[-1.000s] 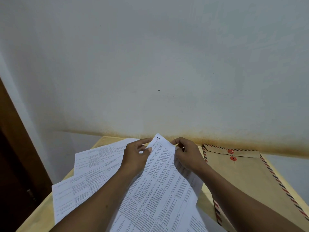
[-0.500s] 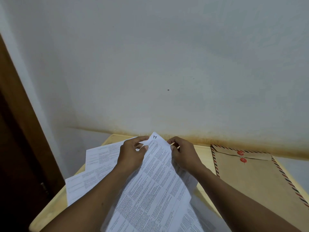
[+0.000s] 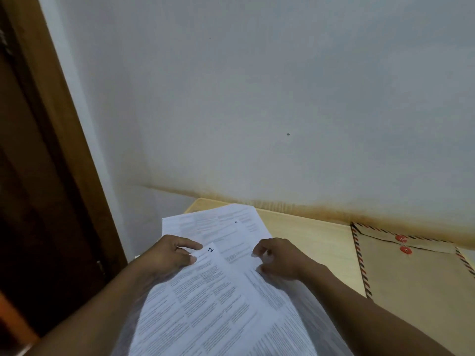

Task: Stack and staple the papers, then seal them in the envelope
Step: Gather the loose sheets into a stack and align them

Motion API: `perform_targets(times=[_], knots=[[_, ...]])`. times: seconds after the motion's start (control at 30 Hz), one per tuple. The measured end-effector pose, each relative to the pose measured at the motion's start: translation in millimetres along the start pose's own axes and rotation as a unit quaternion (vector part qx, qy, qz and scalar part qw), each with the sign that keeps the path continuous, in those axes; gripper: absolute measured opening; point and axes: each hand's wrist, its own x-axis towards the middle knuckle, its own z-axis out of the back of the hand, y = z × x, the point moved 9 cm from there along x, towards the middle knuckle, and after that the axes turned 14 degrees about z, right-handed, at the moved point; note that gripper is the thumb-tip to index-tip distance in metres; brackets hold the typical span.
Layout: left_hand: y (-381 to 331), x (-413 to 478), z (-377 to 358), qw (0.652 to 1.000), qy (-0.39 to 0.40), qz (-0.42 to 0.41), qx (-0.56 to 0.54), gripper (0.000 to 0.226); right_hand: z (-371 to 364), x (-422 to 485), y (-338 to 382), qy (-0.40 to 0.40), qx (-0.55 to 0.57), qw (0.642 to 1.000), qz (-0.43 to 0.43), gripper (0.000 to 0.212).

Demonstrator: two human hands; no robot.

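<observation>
Several printed white papers lie fanned over the left part of the pale wooden table (image 3: 311, 240). The top sheet (image 3: 205, 304), marked "1" at its far corner, is tilted toward me. My left hand (image 3: 167, 258) pinches that corner between thumb and forefinger. A sheet marked "5" (image 3: 226, 224) lies flat behind it. My right hand (image 3: 279, 260) has its fingers curled at the right edge of the pile, and its thumb and forefinger seem to pinch the corner of a lower sheet. A brown envelope (image 3: 416, 291) with a striped border and two red string buttons lies flat at the right.
A pale wall (image 3: 282, 111) with a brown stain along its base stands right behind the table. A dark wooden door frame (image 3: 51, 150) runs down the left side, close to the table's left edge. Bare tabletop shows between the papers and the envelope.
My hands have come down and moved apart. The right hand has left the top sheet's far corner and shifted to the pile's right edge. The sheet marked "5" now shows behind.
</observation>
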Motion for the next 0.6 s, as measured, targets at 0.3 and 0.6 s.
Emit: perform_targets(times=[0.3, 0.6], knots=[[-3.5, 6.7, -7.9, 0.999, 0.016, -0.005, 0.039, 0.028, 1.6, 7.5, 8.5, 0.007, -0.087, 0.996, 0.028, 0.059], [3.8, 10.4, -20.7, 0.999, 0.010, -0.009, 0.033, 0.027, -11.9, 5.1, 4.4, 0.028, -0.038, 0.998, 0.035, 0.061]])
